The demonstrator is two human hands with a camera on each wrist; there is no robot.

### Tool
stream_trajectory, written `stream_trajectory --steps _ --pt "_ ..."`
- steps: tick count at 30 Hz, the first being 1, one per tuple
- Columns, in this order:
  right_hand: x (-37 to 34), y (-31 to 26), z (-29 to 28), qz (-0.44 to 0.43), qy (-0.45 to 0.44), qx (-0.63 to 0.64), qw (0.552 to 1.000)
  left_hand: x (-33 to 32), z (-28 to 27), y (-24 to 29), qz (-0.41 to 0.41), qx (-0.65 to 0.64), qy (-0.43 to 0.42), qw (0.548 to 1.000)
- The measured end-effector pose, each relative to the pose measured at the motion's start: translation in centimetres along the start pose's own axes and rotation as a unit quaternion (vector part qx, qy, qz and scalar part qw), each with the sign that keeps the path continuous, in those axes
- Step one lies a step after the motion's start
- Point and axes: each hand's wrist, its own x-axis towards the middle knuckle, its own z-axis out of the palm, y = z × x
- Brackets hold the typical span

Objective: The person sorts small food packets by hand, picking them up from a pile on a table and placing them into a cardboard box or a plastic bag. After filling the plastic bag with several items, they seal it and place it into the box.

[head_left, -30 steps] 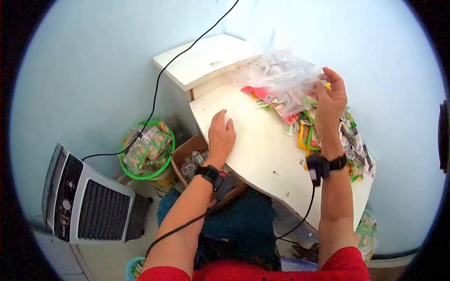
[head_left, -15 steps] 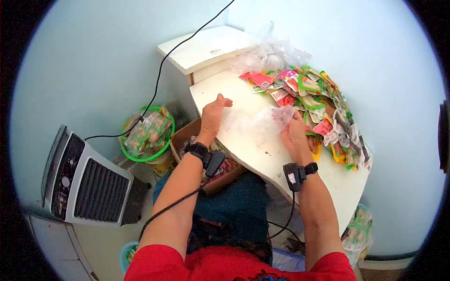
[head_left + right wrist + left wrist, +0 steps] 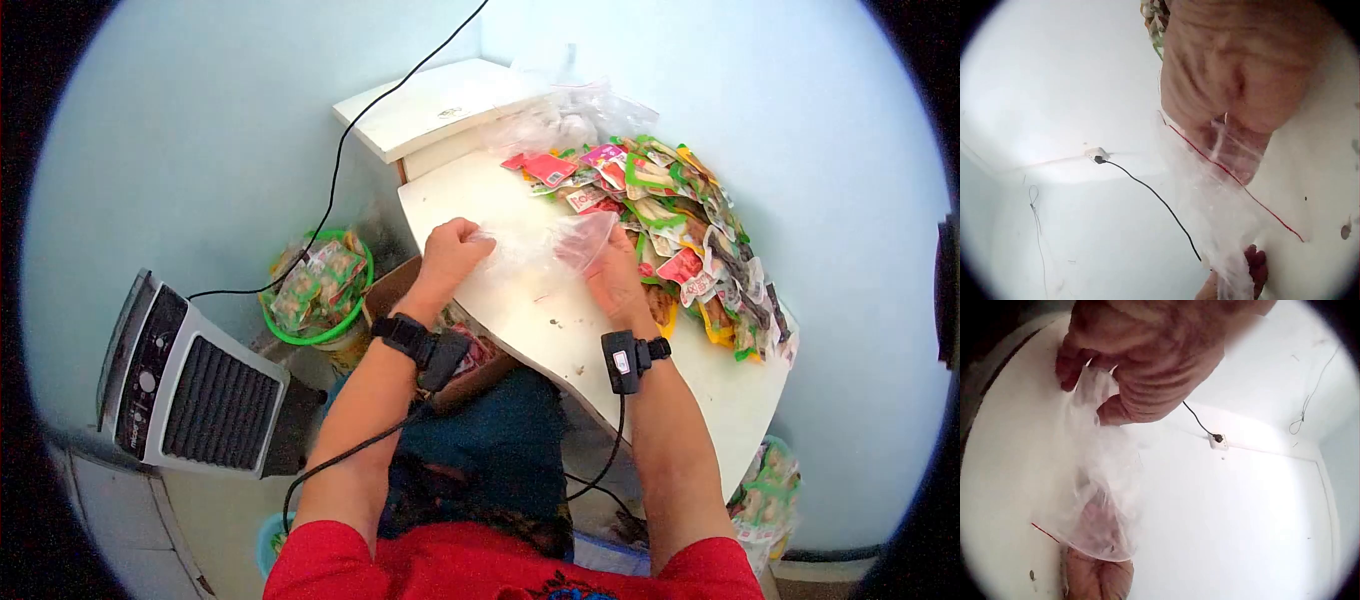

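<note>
A clear plastic bag with a red line along its mouth is stretched between both hands above the white table. My left hand pinches one end between thumb and fingers; the left wrist view shows the bag's end in that grip. At the mouth, the fingers of my right hand lie behind or inside the clear film, seen through it in the right wrist view. Whether they pinch the film is hard to make out.
Many colourful food packets are heaped along the table's right side. More clear bags lie at the back. Left of the table are a green-rimmed basket of packets, a cardboard box and an air cooler.
My right hand has come from the pile of bags at the back to the table's middle with one clear bag. My left hand has closed on the bag's other end.
</note>
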Motion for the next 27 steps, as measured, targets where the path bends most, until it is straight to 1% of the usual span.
stream_trajectory --steps 1,2,3,5,8,9,11,12,14,17,18,20,23,27 --pt "0.0 0.1 0.0 0.016 -0.006 -0.037 0.999 0.0 -0.3 0.1 -0.001 -0.045 -0.004 0.999" --pt "-0.1 0.2 -0.1 0.033 -0.012 -0.072 0.997 0.4 -0.6 0.3 -0.034 -0.054 -0.029 0.998" --pt "-0.3 0.3 0.1 0.05 -0.018 -0.106 0.993 0.3 -0.8 0.4 -0.042 -0.1 -0.036 0.993" --pt "-0.4 0.4 0.9 0.084 -0.015 -0.055 0.995 0.3 -1.2 0.6 -0.058 -0.194 -0.048 0.978" --pt "-0.4 0.1 1.8 0.136 -0.03 -0.012 0.99 0.7 -1.4 0.2 -0.068 -0.219 -0.044 0.972" --pt "-0.4 -0.1 2.1 0.153 -0.038 -0.005 0.987 0.5 -1.4 0.9 -0.067 -0.222 -0.039 0.972" --pt "-0.8 -0.3 3.1 0.148 0.004 -0.053 0.988 -0.4 -1.1 2.2 -0.067 -0.228 -0.029 0.971" --pt "-1.0 -0.2 3.4 0.145 0.027 -0.077 0.986 -0.4 -1.1 2.1 -0.074 -0.239 -0.045 0.967" --pt "-0.9 0.4 3.3 0.106 0.026 -0.101 0.989 -0.3 -1.0 2.0 -0.088 -0.262 -0.079 0.958" --pt "-0.5 1.5 1.9 0.066 0.015 -0.111 0.992 -0.6 -2.1 3.6 -0.2 -0.398 -0.118 0.888" --pt "-0.5 1.3 2.1 0.056 0.009 -0.109 0.992 -0.4 -2.1 3.2 -0.191 -0.366 -0.106 0.905" --pt "-0.6 0.9 2.3 0.077 0.017 -0.113 0.99 0.1 -2.1 1.8 -0.171 -0.3 -0.081 0.935" --pt "-0.7 0.8 2.8 0.095 0.027 -0.139 0.985 0.3 -2.2 0.9 -0.103 -0.254 -0.081 0.958" --pt "-0.4 0.8 2.2 0.13 0.013 -0.203 0.97 1.8 -2.4 0.0 -0.005 -0.205 0.034 0.978"
